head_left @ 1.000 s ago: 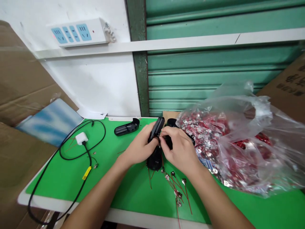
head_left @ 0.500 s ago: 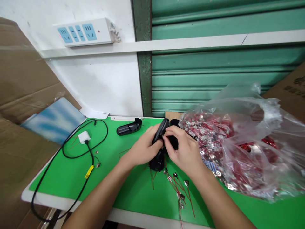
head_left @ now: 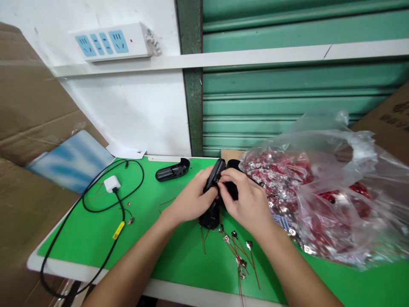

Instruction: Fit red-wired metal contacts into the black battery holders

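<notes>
Both of my hands meet over the middle of the green mat (head_left: 172, 251). My left hand (head_left: 191, 200) grips a black plastic housing (head_left: 214, 175) that stands on end on the mat. My right hand (head_left: 247, 202) pinches something small against the housing's upper side; what the fingers hold is too small to make out. Several red wires with metal tabs (head_left: 238, 249) lie on the mat just below my hands.
Another black housing (head_left: 172, 171) lies at the back of the mat. A white charger with a black cable (head_left: 111, 184) loops at the left. A clear bag of red wired parts (head_left: 322, 192) fills the right. Cardboard stands left and far right; a power strip (head_left: 110, 41) hangs on the wall.
My hands and the housing stay in the same pose; only the view has shifted slightly.
</notes>
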A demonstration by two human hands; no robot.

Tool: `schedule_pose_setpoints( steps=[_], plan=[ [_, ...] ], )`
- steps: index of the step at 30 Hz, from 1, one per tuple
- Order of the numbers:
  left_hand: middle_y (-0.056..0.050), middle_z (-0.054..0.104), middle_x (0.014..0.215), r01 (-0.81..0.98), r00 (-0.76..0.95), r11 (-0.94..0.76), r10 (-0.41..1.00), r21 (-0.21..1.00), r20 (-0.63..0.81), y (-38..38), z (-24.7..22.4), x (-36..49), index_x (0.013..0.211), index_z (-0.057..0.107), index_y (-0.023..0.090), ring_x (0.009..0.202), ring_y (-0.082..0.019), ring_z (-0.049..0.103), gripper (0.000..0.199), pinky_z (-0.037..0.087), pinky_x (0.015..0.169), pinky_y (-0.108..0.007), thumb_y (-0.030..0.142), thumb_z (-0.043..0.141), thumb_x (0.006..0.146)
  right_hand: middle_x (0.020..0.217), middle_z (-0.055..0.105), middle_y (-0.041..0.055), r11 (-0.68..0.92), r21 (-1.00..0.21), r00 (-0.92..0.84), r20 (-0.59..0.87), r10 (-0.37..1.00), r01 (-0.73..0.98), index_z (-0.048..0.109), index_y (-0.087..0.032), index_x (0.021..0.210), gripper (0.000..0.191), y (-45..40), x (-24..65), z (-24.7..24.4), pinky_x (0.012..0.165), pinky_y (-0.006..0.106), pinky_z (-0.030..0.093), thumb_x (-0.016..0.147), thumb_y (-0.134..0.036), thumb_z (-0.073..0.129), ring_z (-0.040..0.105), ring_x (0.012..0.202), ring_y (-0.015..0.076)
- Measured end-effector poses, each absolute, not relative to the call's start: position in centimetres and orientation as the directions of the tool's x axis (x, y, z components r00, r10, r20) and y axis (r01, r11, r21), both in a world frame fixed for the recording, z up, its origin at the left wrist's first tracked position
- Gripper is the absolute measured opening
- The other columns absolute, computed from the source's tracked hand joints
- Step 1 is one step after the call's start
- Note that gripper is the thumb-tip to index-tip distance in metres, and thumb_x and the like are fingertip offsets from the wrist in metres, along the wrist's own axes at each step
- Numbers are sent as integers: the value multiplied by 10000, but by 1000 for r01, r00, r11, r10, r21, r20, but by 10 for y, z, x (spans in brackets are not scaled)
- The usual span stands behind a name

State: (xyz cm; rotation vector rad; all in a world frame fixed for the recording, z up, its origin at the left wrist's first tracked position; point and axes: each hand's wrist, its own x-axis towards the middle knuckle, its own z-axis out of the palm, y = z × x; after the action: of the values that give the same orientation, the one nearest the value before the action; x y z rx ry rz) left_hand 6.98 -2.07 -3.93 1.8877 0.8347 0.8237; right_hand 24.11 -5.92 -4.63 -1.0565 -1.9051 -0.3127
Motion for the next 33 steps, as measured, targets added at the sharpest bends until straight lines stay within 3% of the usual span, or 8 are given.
schedule_pose_setpoints(
  steps=[11,20,27,33],
  plan=[
    [-59,573,1528,204,526,-347,827,915,196,-25,-40,73,1455,518,229,1414,-220,507,537,361,1282,-426,138,459,929,957,787,38,574,-159,-202,834,513,803,548,-238,1255,299,-59,237,-48,696,307,625,986,-111,580,789,817,204],
    [-72,606,1445,213,522,-333,834,919,181,-24,-41,73,1464,511,229,1333,-237,535,539,396,1243,-454,164,460,931,974,792,43,582,-183,-180,841,509,792,540,-231,1270,316,-58,238,-51,690,304,637,980,-122,602,799,818,205],
    [-69,631,1383,231,513,-344,838,910,187,-24,-41,74,1456,517,240,1300,-239,549,530,426,1214,-452,165,452,936,970,797,78,557,-129,-190,858,478,820,543,-204,1229,261,-58,234,-53,696,320,637,989,-111,588,797,790,216],
    [-75,585,1483,255,525,-385,825,887,207,-25,-41,73,1493,485,240,1359,-235,518,559,393,1259,-441,151,450,942,851,764,53,545,-113,-218,835,506,831,537,-197,1174,190,-59,233,-52,634,308,596,1006,-113,567,768,710,211]
  ],
)
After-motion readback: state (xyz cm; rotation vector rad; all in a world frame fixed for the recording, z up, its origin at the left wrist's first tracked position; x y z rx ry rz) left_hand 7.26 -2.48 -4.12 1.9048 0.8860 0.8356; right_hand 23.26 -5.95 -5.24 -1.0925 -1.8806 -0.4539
